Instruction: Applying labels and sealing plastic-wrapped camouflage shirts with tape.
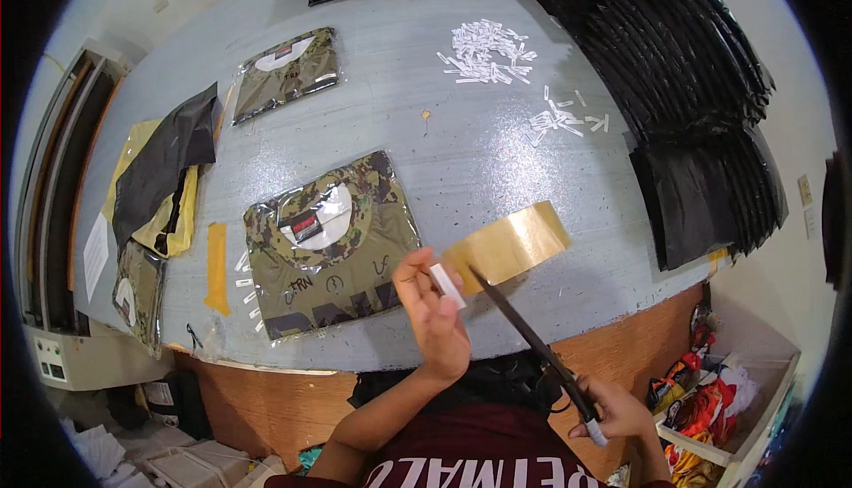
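Observation:
My left hand [436, 318] holds a small white paper slip [447, 285] between thumb and fingers, just right of a folded camouflage shirt [346, 288] in a clear plastic bag. In my right hand [616, 411], at the lower right, is a long dark tool, apparently scissors [526, 331], with pale wrapping at its lower end. Its tip overlaps the near side of a large roll of tan packing tape [516, 238]; whether they touch cannot be told. Several white slips [249, 298] lie along the shirt's left edge.
Black plastic bags [699, 202] are stacked along the right and far edges. Two piles of white slips [489, 52] lie at the back. Another bagged shirt [286, 79] is at the upper left. A yellow bag [143, 148], black plastic and a tape strip [216, 268] lie left.

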`<action>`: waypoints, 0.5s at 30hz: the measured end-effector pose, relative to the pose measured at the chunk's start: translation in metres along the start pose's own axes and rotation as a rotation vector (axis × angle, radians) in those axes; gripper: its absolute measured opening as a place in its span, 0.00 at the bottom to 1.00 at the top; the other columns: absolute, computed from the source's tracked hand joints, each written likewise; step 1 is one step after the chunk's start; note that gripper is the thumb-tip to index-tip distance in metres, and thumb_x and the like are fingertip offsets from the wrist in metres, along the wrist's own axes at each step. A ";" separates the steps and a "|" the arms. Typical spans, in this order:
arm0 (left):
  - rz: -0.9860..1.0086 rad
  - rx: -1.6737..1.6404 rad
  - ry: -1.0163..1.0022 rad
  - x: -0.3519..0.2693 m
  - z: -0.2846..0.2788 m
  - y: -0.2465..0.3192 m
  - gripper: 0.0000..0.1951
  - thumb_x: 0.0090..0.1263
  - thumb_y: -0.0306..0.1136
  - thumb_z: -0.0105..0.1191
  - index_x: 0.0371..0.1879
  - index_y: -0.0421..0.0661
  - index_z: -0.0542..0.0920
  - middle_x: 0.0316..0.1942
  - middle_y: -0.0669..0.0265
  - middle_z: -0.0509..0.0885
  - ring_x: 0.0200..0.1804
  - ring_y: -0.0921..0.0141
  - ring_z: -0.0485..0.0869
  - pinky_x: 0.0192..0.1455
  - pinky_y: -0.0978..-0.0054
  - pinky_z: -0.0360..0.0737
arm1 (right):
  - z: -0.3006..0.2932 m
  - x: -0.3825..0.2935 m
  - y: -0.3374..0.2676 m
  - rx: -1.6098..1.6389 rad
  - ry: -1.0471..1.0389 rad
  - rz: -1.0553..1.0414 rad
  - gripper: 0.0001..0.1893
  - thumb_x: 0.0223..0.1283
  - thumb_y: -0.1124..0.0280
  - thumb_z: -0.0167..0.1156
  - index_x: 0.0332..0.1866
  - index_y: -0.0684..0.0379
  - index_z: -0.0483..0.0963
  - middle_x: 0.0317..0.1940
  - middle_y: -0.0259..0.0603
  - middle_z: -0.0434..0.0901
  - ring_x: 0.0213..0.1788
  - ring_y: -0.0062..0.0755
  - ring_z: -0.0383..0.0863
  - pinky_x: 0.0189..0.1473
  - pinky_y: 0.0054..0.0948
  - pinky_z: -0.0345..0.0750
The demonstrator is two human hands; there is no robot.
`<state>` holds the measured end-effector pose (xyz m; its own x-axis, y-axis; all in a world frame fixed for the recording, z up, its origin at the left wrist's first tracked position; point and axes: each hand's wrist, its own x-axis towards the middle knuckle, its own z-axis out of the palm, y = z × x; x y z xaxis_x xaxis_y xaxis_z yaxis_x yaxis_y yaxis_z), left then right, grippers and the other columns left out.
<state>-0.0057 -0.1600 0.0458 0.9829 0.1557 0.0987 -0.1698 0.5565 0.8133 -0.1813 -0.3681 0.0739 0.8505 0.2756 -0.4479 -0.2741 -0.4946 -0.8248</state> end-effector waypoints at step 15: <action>-0.154 0.150 -0.229 0.015 -0.019 -0.002 0.36 0.62 0.59 0.42 0.61 0.43 0.64 0.46 0.68 0.69 0.45 0.74 0.66 0.50 0.73 0.63 | -0.068 0.051 -0.015 -0.742 0.575 -0.195 0.23 0.33 0.81 0.64 0.43 0.60 0.74 0.44 0.44 0.74 0.51 0.49 0.71 0.53 0.39 0.70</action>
<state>0.0082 -0.1429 0.0347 0.9897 -0.1181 0.0804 -0.0220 0.4304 0.9024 -0.1037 -0.4026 0.0871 0.9955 0.0589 0.0749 0.0815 -0.9334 -0.3494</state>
